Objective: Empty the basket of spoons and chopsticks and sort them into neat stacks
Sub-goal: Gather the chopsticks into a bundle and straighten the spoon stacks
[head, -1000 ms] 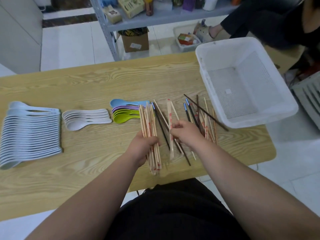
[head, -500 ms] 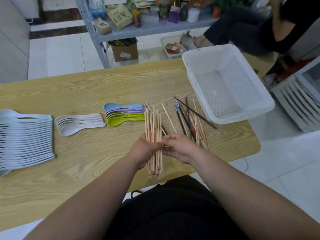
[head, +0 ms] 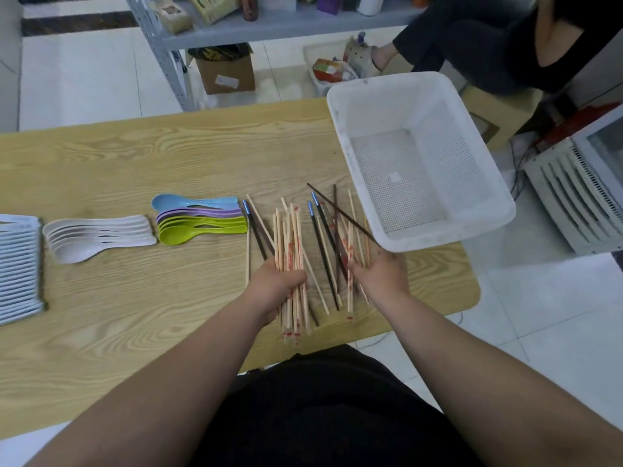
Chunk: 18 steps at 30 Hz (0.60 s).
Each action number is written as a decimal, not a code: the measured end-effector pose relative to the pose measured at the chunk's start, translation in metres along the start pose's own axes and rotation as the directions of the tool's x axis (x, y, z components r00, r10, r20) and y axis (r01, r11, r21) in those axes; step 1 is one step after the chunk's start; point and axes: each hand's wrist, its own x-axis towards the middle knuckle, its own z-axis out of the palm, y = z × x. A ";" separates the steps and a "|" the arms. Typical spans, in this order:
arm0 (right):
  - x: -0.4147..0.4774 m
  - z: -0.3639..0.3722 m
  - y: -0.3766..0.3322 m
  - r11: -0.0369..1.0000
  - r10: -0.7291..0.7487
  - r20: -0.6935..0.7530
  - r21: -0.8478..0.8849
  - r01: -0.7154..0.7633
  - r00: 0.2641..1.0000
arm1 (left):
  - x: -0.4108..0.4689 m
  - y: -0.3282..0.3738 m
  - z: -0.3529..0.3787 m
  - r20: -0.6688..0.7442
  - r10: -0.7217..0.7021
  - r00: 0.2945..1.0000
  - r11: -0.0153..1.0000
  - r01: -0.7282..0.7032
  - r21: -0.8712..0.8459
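Left grip (head: 274,281) is closed round a bundle of pale chopsticks (head: 291,237), left of the basket (head: 448,237)'s near corner. Right grip (head: 379,273) rests on loose chopsticks (head: 325,241) just before that corner; cannot tell if it pinches any. Basket holds nothing; spoon stacks (head: 202,225) lie further left. Risk: bundle ends sit uneven, so sticks may slide out; dark ones crossing pale may get gathered in.
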 end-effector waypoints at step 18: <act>0.026 0.017 -0.017 0.994 -0.055 0.152 -0.082 0.068 0.987 | 0.011 0.005 0.004 -0.056 -0.077 0.995 0.997 0.075 -0.032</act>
